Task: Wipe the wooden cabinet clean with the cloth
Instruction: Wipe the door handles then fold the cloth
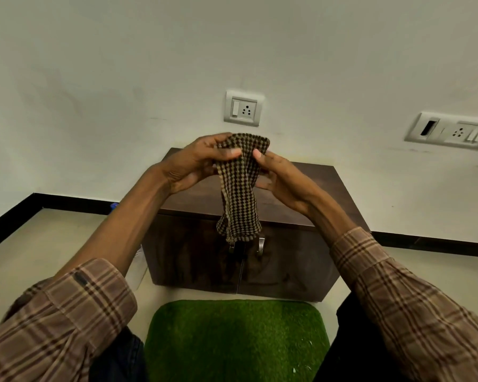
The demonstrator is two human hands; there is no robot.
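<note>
Holding the checked cloth (240, 188) up in front of you, both hands on its top edge: your left hand (196, 164) pinches it between thumb and fingers, your right hand (280, 177) grips the other side. Cloth hangs in the air above the dark wooden cabinet (287, 257), which sits against the wall (122, 92), doors closed. Green mat (236, 340) lies on the floor just before it

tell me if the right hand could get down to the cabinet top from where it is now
Probably yes. The right hand hangs just above the cabinet top with nothing between them, though its fingers pinch the cloth together with the left hand, so the cloth would come along.
</note>
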